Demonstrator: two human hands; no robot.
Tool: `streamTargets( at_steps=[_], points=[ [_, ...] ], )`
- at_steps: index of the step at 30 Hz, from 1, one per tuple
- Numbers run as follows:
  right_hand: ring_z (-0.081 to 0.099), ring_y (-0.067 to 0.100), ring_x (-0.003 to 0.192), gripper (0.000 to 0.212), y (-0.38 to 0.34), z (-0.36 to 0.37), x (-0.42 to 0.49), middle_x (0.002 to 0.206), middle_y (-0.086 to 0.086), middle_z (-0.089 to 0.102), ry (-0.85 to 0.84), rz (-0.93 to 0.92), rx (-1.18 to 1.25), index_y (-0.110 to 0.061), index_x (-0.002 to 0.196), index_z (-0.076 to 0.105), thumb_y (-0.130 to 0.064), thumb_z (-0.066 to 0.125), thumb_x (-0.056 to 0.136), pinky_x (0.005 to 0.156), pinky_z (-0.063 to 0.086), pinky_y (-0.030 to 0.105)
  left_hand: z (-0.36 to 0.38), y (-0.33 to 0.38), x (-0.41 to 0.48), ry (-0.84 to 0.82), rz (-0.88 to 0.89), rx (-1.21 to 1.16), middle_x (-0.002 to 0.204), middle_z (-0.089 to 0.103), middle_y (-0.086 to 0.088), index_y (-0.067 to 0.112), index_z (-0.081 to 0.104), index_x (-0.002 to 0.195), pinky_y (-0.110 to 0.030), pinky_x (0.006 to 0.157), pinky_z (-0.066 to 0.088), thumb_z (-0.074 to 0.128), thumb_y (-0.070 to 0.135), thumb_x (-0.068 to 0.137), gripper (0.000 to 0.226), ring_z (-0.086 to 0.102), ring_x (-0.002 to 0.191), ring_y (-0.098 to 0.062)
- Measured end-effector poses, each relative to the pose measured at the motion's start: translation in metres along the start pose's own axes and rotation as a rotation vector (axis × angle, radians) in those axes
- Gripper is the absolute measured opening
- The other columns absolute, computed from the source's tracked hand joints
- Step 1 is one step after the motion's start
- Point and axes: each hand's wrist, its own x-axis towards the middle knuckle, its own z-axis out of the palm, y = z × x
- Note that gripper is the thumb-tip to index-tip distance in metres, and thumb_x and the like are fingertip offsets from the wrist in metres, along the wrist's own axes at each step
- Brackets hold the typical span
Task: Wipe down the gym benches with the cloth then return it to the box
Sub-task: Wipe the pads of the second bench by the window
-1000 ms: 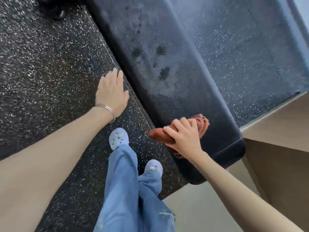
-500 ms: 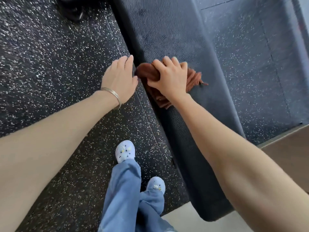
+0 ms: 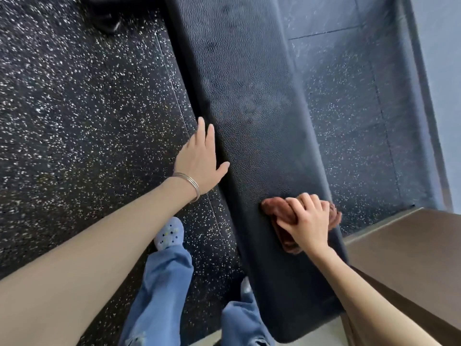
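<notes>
A long black padded gym bench (image 3: 249, 101) runs from the top of the view down to the bottom centre. A reddish-brown cloth (image 3: 274, 208) is bunched on the bench's near right part, and my right hand (image 3: 306, 221) grips it with curled fingers, pressing it onto the pad. My left hand (image 3: 202, 158) is flat with straight fingers at the bench's left edge, a thin bracelet on its wrist. The box is not in view.
Black speckled rubber flooring (image 3: 74, 108) lies on both sides of the bench. A brown wooden surface (image 3: 411, 258) sits at the right edge. My jeans and light blue shoe (image 3: 169, 233) stand left of the bench. A dark bench foot (image 3: 104, 18) shows at top left.
My right hand has dragged the cloth back along the bench toward me, from the far left edge to the near right side. My left hand has shifted onto the bench's edge.
</notes>
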Motion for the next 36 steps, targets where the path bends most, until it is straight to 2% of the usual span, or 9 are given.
streamTargets(
  at_steps=[4, 9, 16, 19, 24, 26, 30, 33, 36],
  points=[
    [0.056, 0.031, 0.081, 0.04, -0.022, -0.011, 0.088, 0.084, 0.008, 0.059, 0.087, -0.134, 0.016, -0.018, 0.091, 0.064, -0.047, 0.067, 0.064, 0.07, 0.038, 0.041, 0.01, 0.011, -0.008, 0.026, -0.046, -0.042, 0.157, -0.006, -0.016, 0.004, 0.003, 0.148, -0.04, 0.105, 0.035, 0.049, 0.049, 0.087, 0.089, 0.025, 0.138, -0.031],
    [0.053, 0.032, 0.097, 0.046, -0.036, -0.018, 0.169, 0.099, 0.009, 0.059, 0.119, -0.076, 0.056, -0.019, 0.105, 0.06, -0.049, 0.06, 0.07, 0.077, 0.035, 0.043, 0.024, 0.03, -0.016, 0.084, -0.152, -0.079, 0.158, -0.007, -0.013, 0.004, 0.001, 0.148, -0.043, 0.104, 0.036, 0.053, 0.047, 0.087, 0.091, 0.023, 0.14, -0.03],
    [0.055, 0.03, 0.081, 0.036, 0.023, 0.002, 0.049, 0.087, 0.007, 0.059, 0.141, -0.211, 0.091, -0.02, 0.091, 0.063, -0.046, 0.064, 0.067, 0.069, 0.038, 0.041, 0.055, 0.085, -0.028, 0.158, -0.405, -0.179, 0.157, -0.007, -0.014, 0.006, 0.0, 0.149, -0.047, 0.107, 0.03, 0.057, 0.043, 0.086, 0.093, 0.023, 0.137, -0.037],
    [0.054, 0.028, 0.077, 0.038, 0.062, 0.016, -0.018, 0.084, 0.004, 0.058, 0.104, -0.372, 0.053, -0.023, 0.091, 0.063, -0.049, 0.067, 0.065, 0.067, 0.034, 0.039, 0.061, 0.1, -0.03, 0.197, -0.509, -0.224, 0.157, -0.003, -0.016, 0.008, 0.001, 0.149, -0.047, 0.109, 0.027, 0.057, 0.043, 0.086, 0.092, 0.022, 0.137, -0.038],
    [0.055, 0.027, 0.074, 0.042, 0.074, 0.015, 0.014, 0.081, 0.003, 0.058, 0.145, -0.618, 0.021, -0.023, 0.087, 0.064, -0.055, 0.072, 0.06, 0.064, 0.038, 0.037, 0.067, 0.112, -0.025, 0.261, -0.626, -0.317, 0.155, 0.005, -0.018, 0.006, 0.003, 0.149, -0.046, 0.109, 0.026, 0.059, 0.04, 0.086, 0.091, 0.024, 0.136, -0.039],
    [0.056, 0.027, 0.075, 0.04, 0.062, 0.008, 0.05, 0.08, 0.003, 0.058, 0.175, -0.575, 0.023, -0.022, 0.085, 0.063, -0.052, 0.072, 0.06, 0.065, 0.039, 0.037, 0.066, 0.11, -0.022, 0.272, -0.652, -0.36, 0.155, 0.006, -0.017, 0.006, 0.004, 0.149, -0.046, 0.108, 0.027, 0.059, 0.039, 0.086, 0.09, 0.025, 0.136, -0.039],
    [0.055, 0.032, 0.091, 0.043, 0.032, -0.013, 0.167, 0.094, 0.009, 0.06, 0.157, -0.269, 0.07, -0.018, 0.097, 0.061, -0.051, 0.063, 0.069, 0.075, 0.037, 0.042, 0.06, 0.098, -0.006, 0.279, -0.677, -0.451, 0.155, 0.01, -0.016, 0.006, 0.002, 0.149, -0.045, 0.108, 0.028, 0.059, 0.04, 0.087, 0.091, 0.027, 0.135, -0.039],
    [0.054, 0.033, 0.096, 0.044, 0.023, -0.022, 0.22, 0.097, 0.01, 0.059, 0.12, -0.325, 0.058, -0.017, 0.1, 0.059, -0.049, 0.061, 0.07, 0.078, 0.036, 0.043, 0.049, 0.085, 0.008, 0.315, -0.661, -0.479, 0.153, 0.016, -0.017, 0.004, 0.001, 0.148, -0.043, 0.108, 0.029, 0.058, 0.04, 0.087, 0.091, 0.032, 0.133, -0.037],
    [0.054, 0.033, 0.091, 0.042, 0.027, -0.02, 0.197, 0.094, 0.011, 0.059, 0.148, -0.257, 0.076, -0.017, 0.098, 0.06, -0.047, 0.062, 0.069, 0.075, 0.038, 0.043, 0.033, 0.077, 0.02, 0.328, -0.661, -0.509, 0.149, 0.022, -0.019, 0.003, 0.005, 0.148, -0.042, 0.107, 0.028, 0.061, 0.038, 0.086, 0.091, 0.032, 0.133, -0.037]
  ],
)
